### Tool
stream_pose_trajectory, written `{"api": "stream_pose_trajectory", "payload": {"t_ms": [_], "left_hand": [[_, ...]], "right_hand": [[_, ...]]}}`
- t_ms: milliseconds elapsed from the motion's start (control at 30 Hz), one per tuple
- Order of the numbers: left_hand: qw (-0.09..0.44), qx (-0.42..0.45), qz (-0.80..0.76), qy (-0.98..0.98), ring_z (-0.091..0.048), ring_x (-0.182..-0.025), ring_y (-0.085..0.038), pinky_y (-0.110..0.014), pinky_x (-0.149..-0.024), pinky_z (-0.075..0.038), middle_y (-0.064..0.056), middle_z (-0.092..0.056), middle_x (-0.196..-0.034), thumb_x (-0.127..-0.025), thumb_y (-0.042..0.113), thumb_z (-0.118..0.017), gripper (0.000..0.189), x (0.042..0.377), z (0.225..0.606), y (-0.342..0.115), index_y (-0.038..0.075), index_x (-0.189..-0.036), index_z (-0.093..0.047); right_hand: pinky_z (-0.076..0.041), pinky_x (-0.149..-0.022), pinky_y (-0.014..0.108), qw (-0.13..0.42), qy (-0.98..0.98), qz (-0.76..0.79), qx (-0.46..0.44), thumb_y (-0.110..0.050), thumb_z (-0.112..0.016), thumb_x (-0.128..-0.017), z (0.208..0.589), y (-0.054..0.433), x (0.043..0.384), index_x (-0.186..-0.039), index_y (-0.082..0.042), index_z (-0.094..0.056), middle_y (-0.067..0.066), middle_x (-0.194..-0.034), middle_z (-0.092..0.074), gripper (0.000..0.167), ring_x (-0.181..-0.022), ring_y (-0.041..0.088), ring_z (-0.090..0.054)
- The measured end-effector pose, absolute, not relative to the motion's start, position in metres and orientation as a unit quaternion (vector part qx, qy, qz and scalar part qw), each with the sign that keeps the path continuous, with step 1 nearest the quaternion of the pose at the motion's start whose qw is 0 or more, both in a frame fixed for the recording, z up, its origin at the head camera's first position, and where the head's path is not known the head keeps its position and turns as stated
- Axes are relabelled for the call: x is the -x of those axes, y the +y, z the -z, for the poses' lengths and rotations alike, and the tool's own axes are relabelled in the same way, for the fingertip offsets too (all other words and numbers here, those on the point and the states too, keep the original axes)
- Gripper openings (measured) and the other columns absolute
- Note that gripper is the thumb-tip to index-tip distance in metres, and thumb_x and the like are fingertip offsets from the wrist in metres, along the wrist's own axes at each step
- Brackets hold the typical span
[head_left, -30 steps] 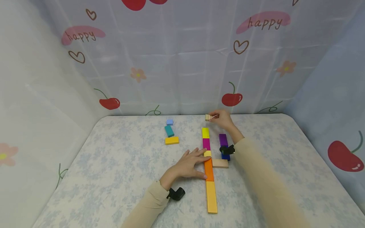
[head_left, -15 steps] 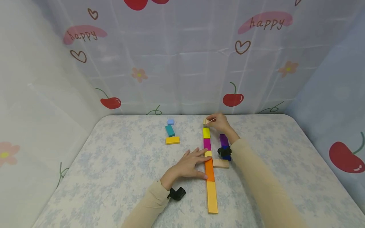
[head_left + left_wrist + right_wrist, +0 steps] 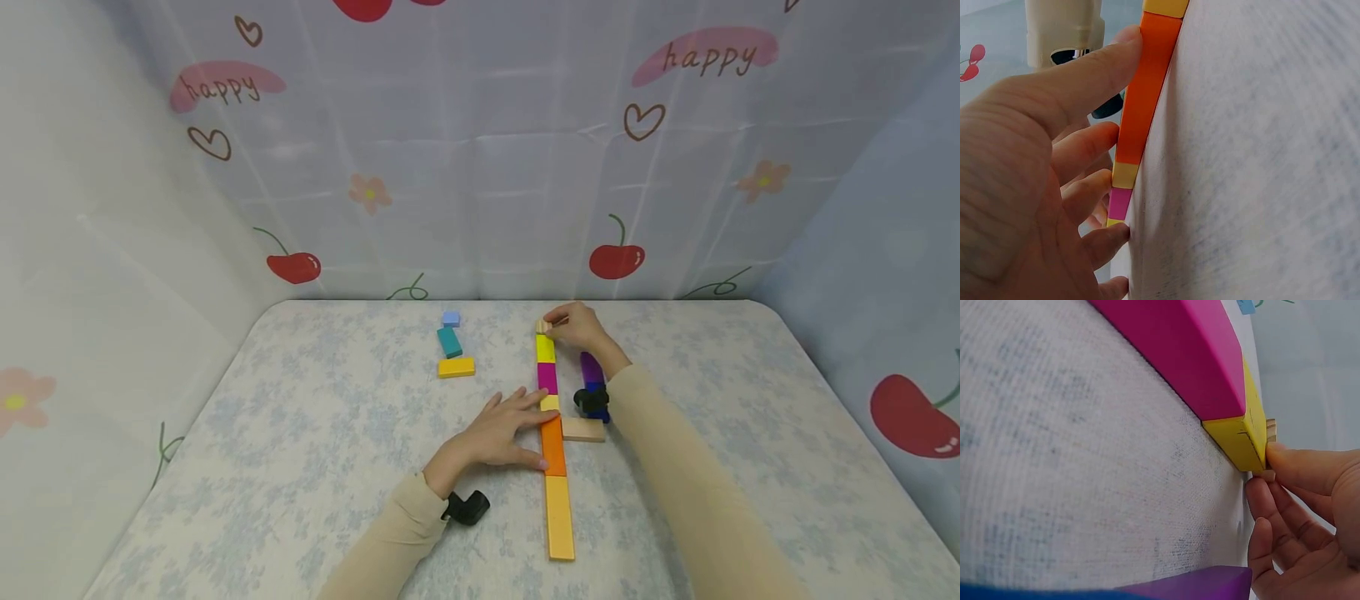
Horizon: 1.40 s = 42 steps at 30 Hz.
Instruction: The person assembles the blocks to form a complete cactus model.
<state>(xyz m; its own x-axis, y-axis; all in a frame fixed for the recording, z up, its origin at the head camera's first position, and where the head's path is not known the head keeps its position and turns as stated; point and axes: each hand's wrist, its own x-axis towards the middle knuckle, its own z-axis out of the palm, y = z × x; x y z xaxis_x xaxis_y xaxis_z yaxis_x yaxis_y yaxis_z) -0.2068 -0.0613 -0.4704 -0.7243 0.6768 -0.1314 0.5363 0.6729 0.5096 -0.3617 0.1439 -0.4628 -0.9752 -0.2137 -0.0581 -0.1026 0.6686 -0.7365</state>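
A straight row of coloured blocks runs away from the person: light orange (image 3: pixel 559 518), orange (image 3: pixel 553 450), pale yellow (image 3: pixel 550 403), magenta (image 3: pixel 547 378) and bright yellow (image 3: pixel 545 348). My left hand (image 3: pixel 491 435) rests at the row's left side, fingers spread, with thumb and fingertips touching the orange and pale yellow blocks. At the far end, my right hand (image 3: pixel 581 325) pinches a small plain wooden block (image 3: pixel 542 327) between thumb and fingers. In the right wrist view this wooden block (image 3: pixel 1271 428) sits right at the bright yellow block's end, partly hidden by the thumb.
A plain wooden block (image 3: pixel 583 430) juts rightward from the orange one. Purple (image 3: pixel 591 367) and blue (image 3: pixel 600 412) blocks lie beneath the right wrist camera. Left of the row are light blue (image 3: pixel 451 319), teal (image 3: pixel 449 342) and yellow-orange (image 3: pixel 457 367) blocks. A printed curtain stands behind the table.
My right hand has brought the small wooden block down and nearer, from beyond the row to the bright yellow block's far end. The left hand has stayed on the row.
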Motion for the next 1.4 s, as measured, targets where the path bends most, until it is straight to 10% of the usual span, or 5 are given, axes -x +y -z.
{"api": "stream_pose_trajectory", "payload": {"t_ms": [800,1400], "left_hand": [[0.163,-0.330,-0.223,0.902,-0.011,-0.153,-0.025,-0.057,-0.121,-0.007,0.005,-0.020,-0.164,-0.082,0.054,-0.072,0.074,0.207,0.469,-0.060,0.032,-0.147,-0.045],[0.161,-0.330,-0.223,0.903,-0.012,-0.153,-0.026,-0.057,-0.121,-0.007,0.004,-0.021,-0.164,-0.082,0.054,-0.072,0.074,0.206,0.469,-0.060,0.031,-0.147,-0.046]], "right_hand": [[-0.046,-0.103,0.053,0.093,0.913,0.386,0.096,-0.015,-0.059,-0.097,0.445,0.165,0.352,-0.139,-0.003,-0.053,0.021,-0.139,-0.054,0.045,-0.124,0.040,-0.053],[-0.031,-0.109,0.066,0.004,0.914,0.375,0.154,-0.032,-0.065,-0.094,0.431,0.205,0.262,-0.152,-0.009,-0.035,0.020,-0.156,-0.033,0.069,-0.142,0.043,-0.031]]}}
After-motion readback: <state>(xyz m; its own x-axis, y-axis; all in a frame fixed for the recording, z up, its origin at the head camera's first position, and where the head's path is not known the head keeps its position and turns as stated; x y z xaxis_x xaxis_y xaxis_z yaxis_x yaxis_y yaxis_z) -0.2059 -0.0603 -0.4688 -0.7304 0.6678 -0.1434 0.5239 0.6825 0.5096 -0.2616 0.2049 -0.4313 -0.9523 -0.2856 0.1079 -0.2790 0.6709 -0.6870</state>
